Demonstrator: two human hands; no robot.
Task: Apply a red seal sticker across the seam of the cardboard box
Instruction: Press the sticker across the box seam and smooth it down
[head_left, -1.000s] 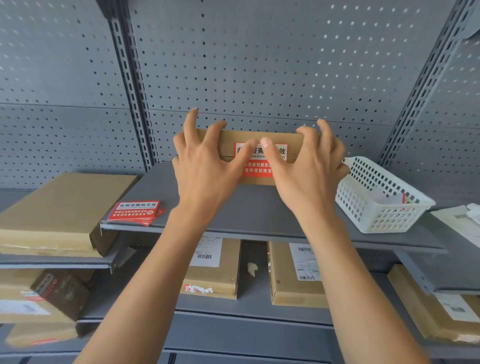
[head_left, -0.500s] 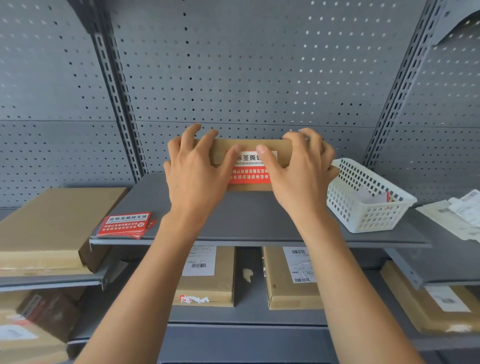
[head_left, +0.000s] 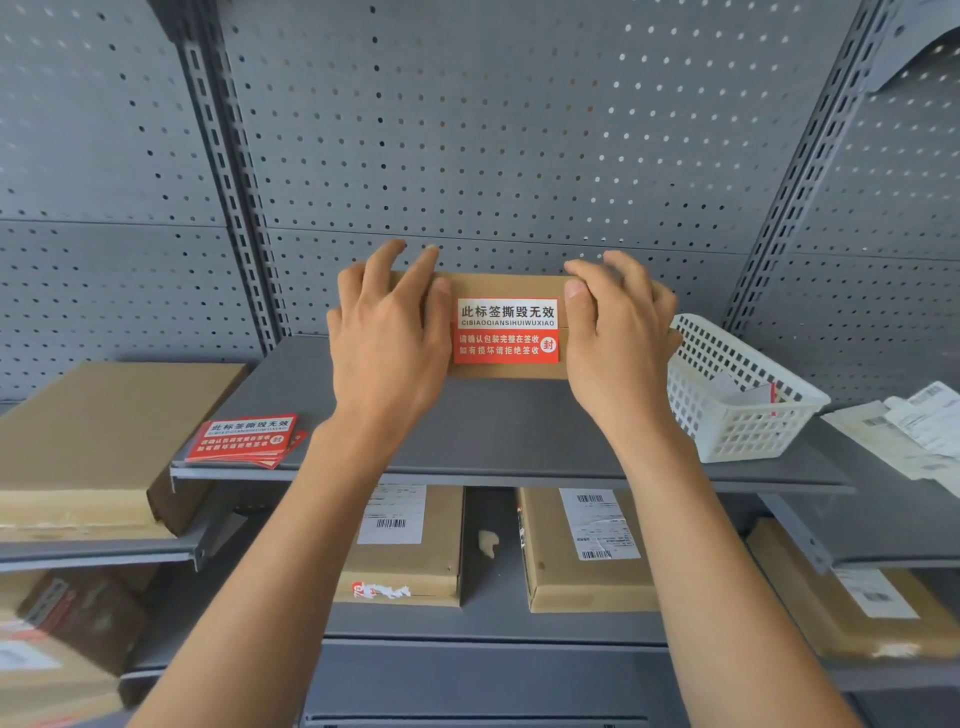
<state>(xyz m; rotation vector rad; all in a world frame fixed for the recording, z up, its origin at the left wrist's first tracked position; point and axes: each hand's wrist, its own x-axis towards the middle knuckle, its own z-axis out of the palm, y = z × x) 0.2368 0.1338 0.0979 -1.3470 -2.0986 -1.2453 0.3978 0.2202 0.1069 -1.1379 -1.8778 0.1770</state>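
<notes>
Now we clasp the box (head_left: 506, 285) with both our left hand (head_left: 387, 343) and right hand (head_left: 618, 338), the sticker (head_left: 506, 331) sealing its seam between our fingers; next, probably, we release.

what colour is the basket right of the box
White, an openwork plastic basket, clearest in the head view.

The grey metal shelf (head_left: 519, 441) carries the cardboard box (head_left: 506, 286) at its back. Left of the box lies a stack of red stickers (head_left: 244, 441); right of it, a white basket (head_left: 737, 395) holding what may be paper.
</notes>
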